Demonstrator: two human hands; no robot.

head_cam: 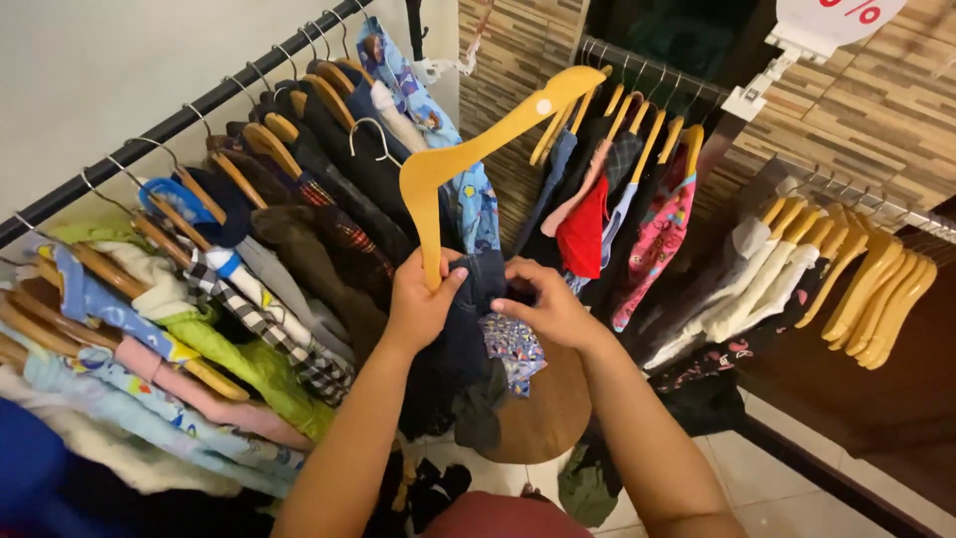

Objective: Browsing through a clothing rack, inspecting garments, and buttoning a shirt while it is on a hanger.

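A yellow wooden hanger [478, 144] with a metal hook sticks up in the middle of the view, tilted. My left hand [423, 299] grips its lower arm together with a dark denim garment [468, 339]. My right hand [548, 304] pinches the top edge of the same dark garment, just right of the hanger. The garment hangs down between my forearms, and a patterned blue cloth [513, 349] shows under my right hand.
A black rail [189, 110] on the left carries several children's clothes on wooden hangers. More rails with garments and bare yellow hangers [886, 289] stand at the back and right. A round wooden stool [548, 408] sits below my hands on a tiled floor.
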